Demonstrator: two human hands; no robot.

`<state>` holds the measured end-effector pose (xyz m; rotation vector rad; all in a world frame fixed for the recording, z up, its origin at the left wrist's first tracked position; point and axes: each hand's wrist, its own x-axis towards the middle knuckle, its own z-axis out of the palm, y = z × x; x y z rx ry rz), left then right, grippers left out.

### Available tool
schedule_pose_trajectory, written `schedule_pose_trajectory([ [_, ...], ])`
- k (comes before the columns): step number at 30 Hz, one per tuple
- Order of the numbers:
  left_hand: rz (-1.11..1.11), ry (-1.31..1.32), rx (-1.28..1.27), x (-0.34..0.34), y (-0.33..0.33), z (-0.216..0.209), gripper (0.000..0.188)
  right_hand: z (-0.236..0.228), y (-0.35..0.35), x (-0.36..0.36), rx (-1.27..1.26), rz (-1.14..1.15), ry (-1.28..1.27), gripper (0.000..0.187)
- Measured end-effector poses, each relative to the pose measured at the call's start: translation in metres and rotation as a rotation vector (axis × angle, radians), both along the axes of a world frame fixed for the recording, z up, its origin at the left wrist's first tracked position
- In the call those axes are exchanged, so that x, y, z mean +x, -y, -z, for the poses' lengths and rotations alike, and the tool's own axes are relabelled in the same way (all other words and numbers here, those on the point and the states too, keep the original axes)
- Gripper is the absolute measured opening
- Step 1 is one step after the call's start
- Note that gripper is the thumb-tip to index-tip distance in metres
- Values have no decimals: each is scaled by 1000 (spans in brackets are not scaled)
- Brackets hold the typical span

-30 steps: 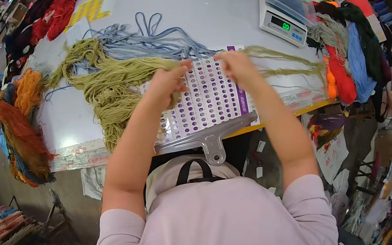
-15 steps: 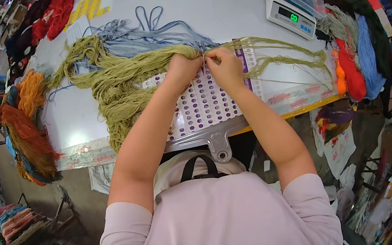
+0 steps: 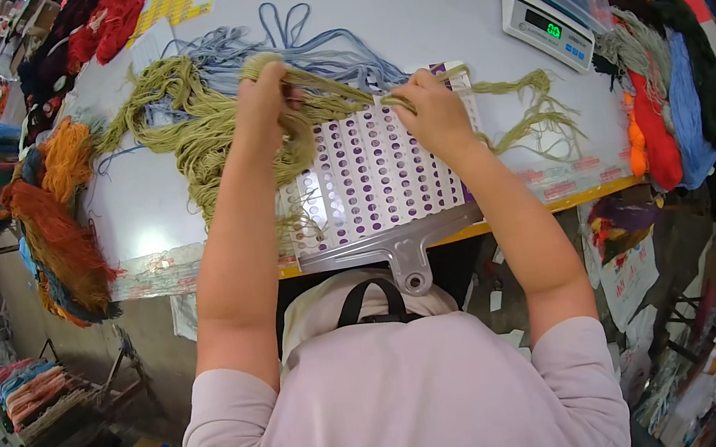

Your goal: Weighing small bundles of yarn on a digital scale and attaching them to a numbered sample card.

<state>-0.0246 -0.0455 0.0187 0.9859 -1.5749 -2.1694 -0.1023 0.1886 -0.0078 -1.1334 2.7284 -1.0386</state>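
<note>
Olive-green yarn (image 3: 207, 144) lies in a loose heap on the table, left of a white card with rows of purple-ringed holes (image 3: 378, 167). My left hand (image 3: 267, 104) is raised over the heap, closed around a thick bundle of this yarn. A strand bundle runs from it to my right hand (image 3: 431, 114), whose fingers pinch the yarn near the card's upper edge. Loose green ends (image 3: 534, 114) trail out to the right. Light blue yarn (image 3: 327, 56) lies behind the green. A large grey clip (image 3: 402, 249) grips the card's near edge.
Digital scale (image 3: 545, 27) stands at the back right. Orange and rust yarn (image 3: 59, 218) hangs over the left table edge; red and blue hanks (image 3: 669, 110) hang at the right. Red yarn (image 3: 105, 22) and a yellow-patterned sheet (image 3: 175, 3) lie at the back left.
My left hand has moved left and up, away from my right, drawing green yarn along. My right hand has shifted slightly right. The loose ends on the right have pulled in and bunched.
</note>
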Motion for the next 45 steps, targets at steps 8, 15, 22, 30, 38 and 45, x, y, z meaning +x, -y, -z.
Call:
schedule_pose_trajectory([
  [8, 284, -241, 462, 1, -45, -14, 17, 4, -4, -31, -199, -128, -123, 8],
  [15, 585, 93, -325, -20, -86, 4, 11, -43, -8, -58, -103, -215, 639, 30],
  [22, 500, 198, -433, -26, -100, 10, 15, -70, -56, -170, -71, -236, 741, 46],
  [30, 479, 168, -326, -31, -89, 25, 16, -96, -126, -151, 625, 62, 188, 25],
  [38, 505, -39, 39, -24, -82, 19, 21, -11, -19, 26, -92, 147, 458, 11],
  [45, 594, -180, 83, -18, -78, 8, 32, 11, 14, 10, -163, 174, 174, 14],
])
